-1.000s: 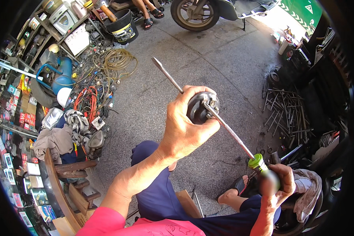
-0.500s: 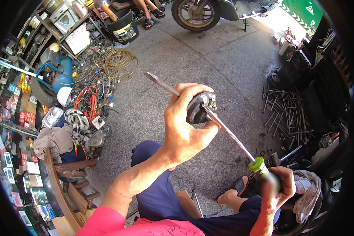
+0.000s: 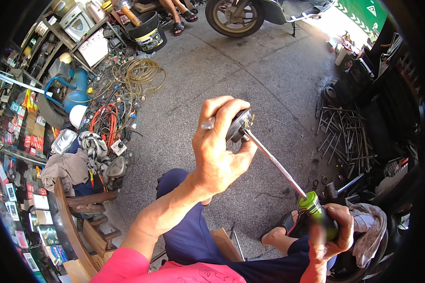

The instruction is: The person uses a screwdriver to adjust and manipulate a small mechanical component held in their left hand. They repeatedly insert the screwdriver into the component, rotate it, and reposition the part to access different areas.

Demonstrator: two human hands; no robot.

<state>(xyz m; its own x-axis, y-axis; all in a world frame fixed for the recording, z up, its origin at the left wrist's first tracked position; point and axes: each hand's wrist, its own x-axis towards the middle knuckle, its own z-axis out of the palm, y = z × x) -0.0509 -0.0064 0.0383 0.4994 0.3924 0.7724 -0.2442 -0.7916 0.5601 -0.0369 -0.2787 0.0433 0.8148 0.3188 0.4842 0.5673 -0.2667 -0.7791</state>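
Observation:
My left hand (image 3: 215, 155) grips a round black part (image 3: 235, 133) with small metal fittings, turned nearly edge-on, along with a metal rod (image 3: 208, 124) whose foreshortened end sticks out on the left past my fingers. A long screwdriver shaft (image 3: 274, 160) rests its tip on the part’s face, among the fittings. My right hand (image 3: 333, 228) is closed around that screwdriver’s green-and-black handle (image 3: 310, 203), low at the right.
Cluttered shelves (image 3: 80, 28), coiled hoses (image 3: 139, 73) and cables line the left, beside a wooden chair (image 3: 80, 200). A scooter (image 3: 233, 16) and another person’s feet (image 3: 179, 26) are at the top. Metal rods (image 3: 340, 141) lie piled right, near a rag (image 3: 366, 236).
My left hand has rolled, turning the black part more edge-on and swinging the long rod’s end round until it looks short. My right hand and the handle have shifted slightly down.

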